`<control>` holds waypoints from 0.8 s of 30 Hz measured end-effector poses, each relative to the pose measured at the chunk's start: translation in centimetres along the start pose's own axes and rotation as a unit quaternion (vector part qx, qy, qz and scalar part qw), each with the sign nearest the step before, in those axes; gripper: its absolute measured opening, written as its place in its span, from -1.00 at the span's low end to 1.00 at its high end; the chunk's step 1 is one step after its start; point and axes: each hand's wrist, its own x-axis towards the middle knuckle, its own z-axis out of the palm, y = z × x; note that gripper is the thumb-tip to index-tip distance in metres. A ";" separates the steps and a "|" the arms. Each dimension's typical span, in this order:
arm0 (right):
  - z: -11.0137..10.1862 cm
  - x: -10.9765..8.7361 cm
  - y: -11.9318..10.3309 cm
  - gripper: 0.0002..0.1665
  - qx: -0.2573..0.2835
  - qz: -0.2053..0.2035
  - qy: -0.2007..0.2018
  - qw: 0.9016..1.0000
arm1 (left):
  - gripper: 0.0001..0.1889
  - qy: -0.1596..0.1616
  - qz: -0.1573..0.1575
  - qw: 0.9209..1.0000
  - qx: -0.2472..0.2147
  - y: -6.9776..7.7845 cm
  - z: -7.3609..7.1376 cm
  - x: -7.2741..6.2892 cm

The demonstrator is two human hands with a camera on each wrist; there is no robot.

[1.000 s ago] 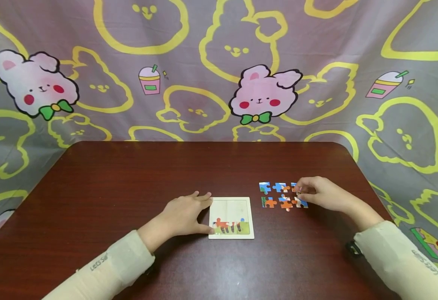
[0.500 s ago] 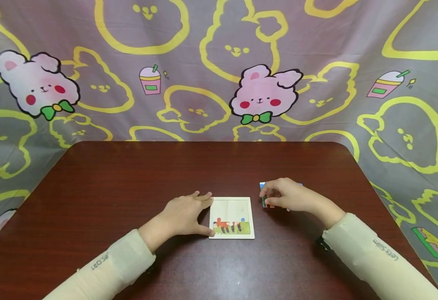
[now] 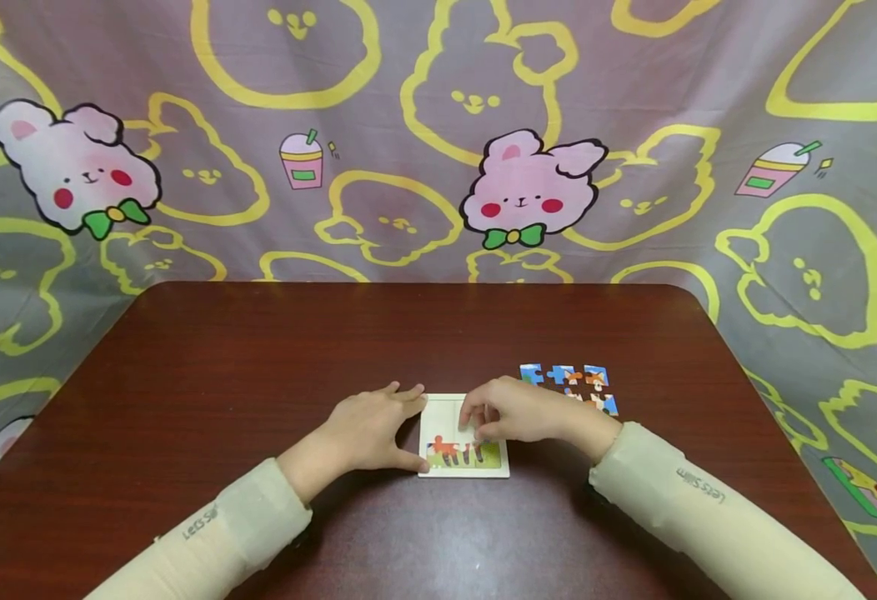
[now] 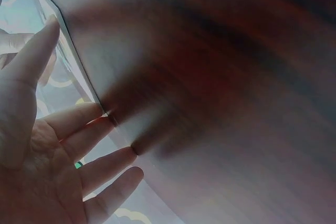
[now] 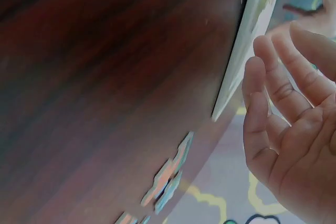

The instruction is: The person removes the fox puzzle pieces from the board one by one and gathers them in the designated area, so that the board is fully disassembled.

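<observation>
A white square puzzle frame (image 3: 505, 463) lies on the table, its near part filled with a joined strip (image 3: 493, 455) of orange, striped and green picture. My left hand (image 3: 367, 429) spans the frame's left side, fingers spread, with thumb at the near corner and fingertips at the far one. Over the frame's right half is my right hand (image 3: 517, 410), fingers loosely bent. In the right wrist view its thumb stands apart from the fingertips and nothing shows between them. Loose jigsaw pieces (image 3: 596, 375) in blue, orange and white lie right of the frame, partly hidden by the right forearm.
The dark red-brown wooden table (image 3: 296, 333) extends around the frame, with a rounded far right corner. Behind and beside it hangs a grey-pink curtain (image 3: 401, 75) with rabbit and drink-cup prints. A loose piece (image 5: 160, 179) lies close to the frame's right side in the right wrist view.
My right hand has moved left from the right end of the loose pieces, across them, to over the frame. The left hand has stayed at the frame's left side.
</observation>
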 end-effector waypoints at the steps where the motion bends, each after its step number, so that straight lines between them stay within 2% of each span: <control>1: 0.2 0.2 -0.1 -0.83 -0.003 -0.003 -0.003 1.000 | -0.03 -0.002 0.001 1.000 0.001 0.0 0.0 0.0; 7: 0.8 1.1 -0.9 -0.78 -0.028 -0.015 -0.021 0.999 | -0.04 -0.013 0.005 1.000 0.016 0.1 -0.5 0.1; 17: 1.3 1.9 -1.3 -0.64 -0.043 -0.004 -0.050 0.998 | -0.04 -0.006 0.003 1.000 0.011 0.2 -0.5 0.2; 24: 1.6 2.1 -1.3 -0.62 -0.043 -0.002 -0.052 0.998 | -0.05 -0.006 -0.001 1.000 0.009 0.2 -0.4 0.0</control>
